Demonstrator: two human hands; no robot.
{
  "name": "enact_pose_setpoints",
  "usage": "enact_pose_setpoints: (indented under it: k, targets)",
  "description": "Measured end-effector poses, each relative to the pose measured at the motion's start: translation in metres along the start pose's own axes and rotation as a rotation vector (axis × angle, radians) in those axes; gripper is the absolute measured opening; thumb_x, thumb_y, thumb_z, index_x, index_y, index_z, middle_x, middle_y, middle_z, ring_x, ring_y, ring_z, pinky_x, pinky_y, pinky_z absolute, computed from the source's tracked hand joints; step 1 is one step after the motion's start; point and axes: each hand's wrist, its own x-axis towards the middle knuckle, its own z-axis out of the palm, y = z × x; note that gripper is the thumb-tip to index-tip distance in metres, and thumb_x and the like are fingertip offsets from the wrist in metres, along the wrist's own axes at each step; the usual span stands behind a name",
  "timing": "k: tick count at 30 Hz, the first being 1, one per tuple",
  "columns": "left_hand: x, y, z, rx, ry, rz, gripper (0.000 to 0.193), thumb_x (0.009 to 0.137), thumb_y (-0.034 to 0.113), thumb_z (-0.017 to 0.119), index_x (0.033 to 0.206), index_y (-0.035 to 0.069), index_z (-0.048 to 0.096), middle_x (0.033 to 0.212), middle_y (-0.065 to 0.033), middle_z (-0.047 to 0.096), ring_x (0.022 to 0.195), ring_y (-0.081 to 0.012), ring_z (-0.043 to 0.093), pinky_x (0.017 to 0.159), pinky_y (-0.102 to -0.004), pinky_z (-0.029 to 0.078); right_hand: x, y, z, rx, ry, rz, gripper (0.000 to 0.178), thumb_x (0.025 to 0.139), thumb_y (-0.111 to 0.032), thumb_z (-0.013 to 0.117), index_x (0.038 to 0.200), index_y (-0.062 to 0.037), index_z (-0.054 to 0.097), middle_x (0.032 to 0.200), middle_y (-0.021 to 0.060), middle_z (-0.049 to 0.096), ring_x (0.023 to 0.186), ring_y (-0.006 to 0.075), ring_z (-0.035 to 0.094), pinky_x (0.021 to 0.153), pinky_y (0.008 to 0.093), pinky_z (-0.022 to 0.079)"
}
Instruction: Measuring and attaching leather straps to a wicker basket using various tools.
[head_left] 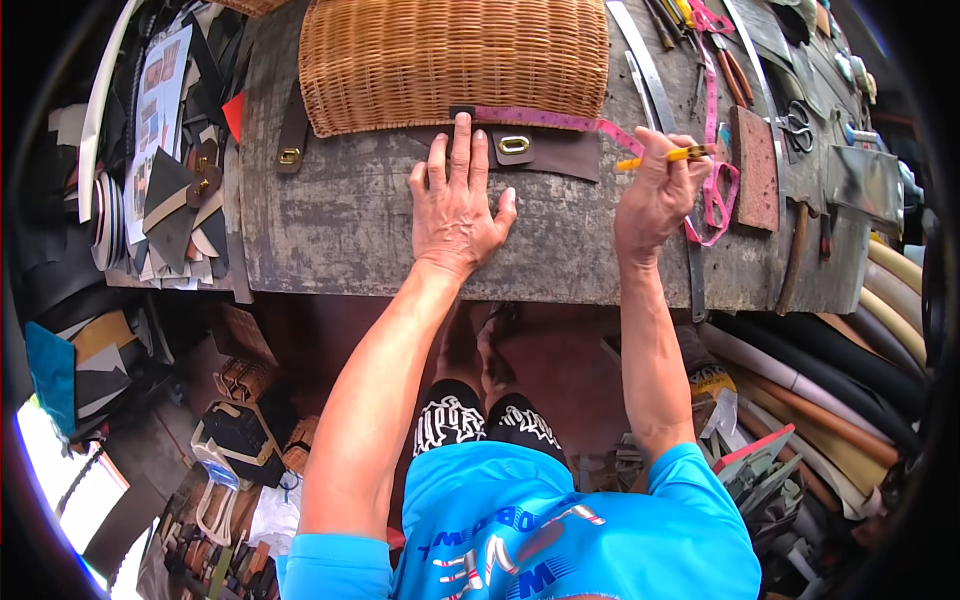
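A woven wicker basket (455,55) lies on the worn grey workbench (330,220). Along its near edge lies a dark brown leather flap (560,150) with a brass oval clasp (514,145). A pink measuring tape (545,119) is stretched along the basket's edge. My left hand (455,200) lies flat on the bench, its middle fingertip pressing the tape's end by the basket. My right hand (655,195) holds a yellow pencil (672,156) and the tape, which loops down to the right of it.
A brown leather strap with a brass fitting (292,135) lies left of the basket. A long metal ruler (655,85), scissors (797,122), a red-brown block (757,168) and a hammer (795,255) sit at right. Leather rolls (840,400) lean below right; leather scraps (170,210) pile at left.
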Motion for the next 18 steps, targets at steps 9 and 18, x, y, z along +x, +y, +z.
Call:
enact_pose_setpoints:
  k: [9,18]
  targets:
    - [0.000,0.001,0.000,0.004,-0.001,0.004,0.074,0.084,0.040,0.061,0.144,0.002,0.041,0.160,-0.0131,0.023,0.134,-0.0330,0.034,0.105,-0.0475,0.030,-0.035,-0.003,0.024,0.458,-0.297,0.252,0.017,0.094,-0.007,0.066,0.109,0.0014,0.066,0.095,0.0044,0.069,0.083,0.0105,0.064,0.073,0.0234,0.052]
    - [0.000,0.000,-0.001,0.010,0.014,0.015,0.074,0.083,0.039,0.063,0.143,0.002,0.042,0.158,-0.0144,0.026,0.134,-0.0334,0.034,0.105,-0.0471,0.031,-0.021,0.012,0.053,0.249,-0.274,0.021,0.014,0.098,-0.014,0.061,0.103,-0.0012,0.060,0.091,0.0080,0.064,0.081,0.0153,0.065,0.071,0.0267,0.052]
